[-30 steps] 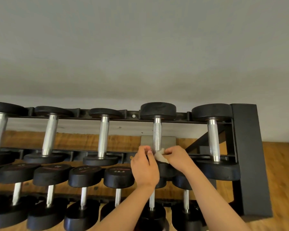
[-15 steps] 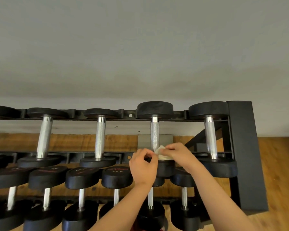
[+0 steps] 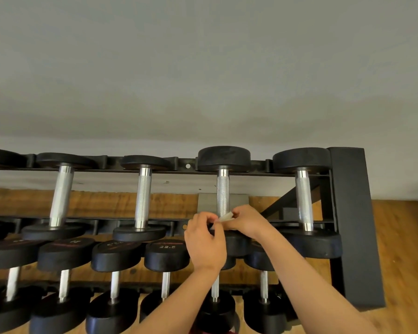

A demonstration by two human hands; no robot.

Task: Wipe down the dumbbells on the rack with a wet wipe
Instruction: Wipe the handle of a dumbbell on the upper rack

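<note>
A black rack (image 3: 352, 213) carries two rows of black dumbbells with steel handles. Both my hands meet at the near end of one top-row dumbbell (image 3: 223, 189), second from the right. My right hand (image 3: 246, 220) pinches a small folded white wet wipe (image 3: 226, 216) beside the handle's lower end. My left hand (image 3: 206, 239) has its fingertips curled onto the same wipe from the left. The dumbbell's near head is mostly hidden behind my hands.
More top-row dumbbells stand to the left (image 3: 143, 196) and right (image 3: 304, 198). The lower row, one marked 22.5 (image 3: 165, 255), sits under my forearms. A grey wall rises behind the rack; wooden floor (image 3: 401, 249) lies to the right.
The view has drifted slightly, so the rack sits a little further left. My hands stay at the handle's base, and the wipe is now bunched smaller between my fingertips.
</note>
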